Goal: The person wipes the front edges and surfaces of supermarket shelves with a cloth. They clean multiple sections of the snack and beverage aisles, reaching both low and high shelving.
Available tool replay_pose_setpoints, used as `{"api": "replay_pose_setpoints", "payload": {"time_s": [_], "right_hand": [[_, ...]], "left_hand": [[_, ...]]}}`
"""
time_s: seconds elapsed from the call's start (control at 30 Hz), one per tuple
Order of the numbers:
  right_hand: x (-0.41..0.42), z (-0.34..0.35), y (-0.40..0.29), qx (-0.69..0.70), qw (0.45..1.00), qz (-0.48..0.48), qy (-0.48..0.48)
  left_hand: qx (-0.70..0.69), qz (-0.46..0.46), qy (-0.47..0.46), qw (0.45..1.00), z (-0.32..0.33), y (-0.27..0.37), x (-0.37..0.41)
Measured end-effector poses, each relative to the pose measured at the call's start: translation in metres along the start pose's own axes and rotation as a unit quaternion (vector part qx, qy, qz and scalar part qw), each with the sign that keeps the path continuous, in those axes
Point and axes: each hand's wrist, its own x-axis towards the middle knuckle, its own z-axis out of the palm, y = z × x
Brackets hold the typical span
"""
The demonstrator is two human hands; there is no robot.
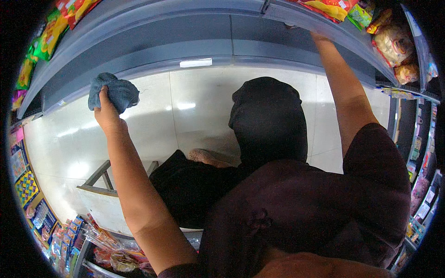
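Observation:
My left hand [107,113] grips a crumpled grey-blue cloth [116,92], thumb across its near side. The cloth is held up in front of the lower grey shelf [146,59], at its left part. My right arm reaches forward to the upper shelf edge [299,19] at the right. Most of my right hand [291,26] is hidden behind that edge; only a small part shows below it, so what it holds or touches cannot be told.
Snack packets [326,8] and bagged goods [393,45] stand on the upper shelf at the right, more packets [52,31] at the left. A white label [195,62] sits on the lower shelf edge. A wooden stool [100,215] and a rack of packets [118,257] are close by.

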Motion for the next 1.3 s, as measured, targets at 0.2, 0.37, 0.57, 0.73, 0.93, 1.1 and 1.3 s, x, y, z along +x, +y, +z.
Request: {"api": "replay_pose_setpoints", "payload": {"time_s": [0.2,0.37,0.57,0.73,0.93,1.1,1.3], "right_hand": [[-0.006,-0.009,0.014,0.020,1.000,-0.005,0.014],[-0.038,-0.029,0.000,0.055,0.992,-0.052,0.097],[-0.087,-0.132,-0.119,0.535,0.729,-0.022,-0.428],[-0.096,-0.159,-0.181,0.557,0.668,-0.146,-0.471],[-0.092,-0.100,-0.128,0.527,0.782,-0.005,-0.332],[-0.122,-0.076,-0.070,0.203,0.909,-0.189,-0.313],[-0.114,-0.057,-0.122,0.173,0.884,-0.278,-0.334]], "left_hand": [[0.067,-0.022,-0.142,0.987,0.038,0.000,-0.019],[0.085,-0.067,-0.311,0.944,0.092,0.002,-0.067],[0.094,-0.146,-0.451,0.876,0.151,-0.013,-0.113],[-0.047,-0.258,-0.575,0.775,0.177,-0.008,-0.164],[0.391,0.163,-0.540,0.727,0.136,0.019,-0.142],[0.412,0.251,-0.563,0.672,0.084,0.040,-0.166],[0.424,0.219,-0.650,0.592,0.082,0.025,-0.179]]}}
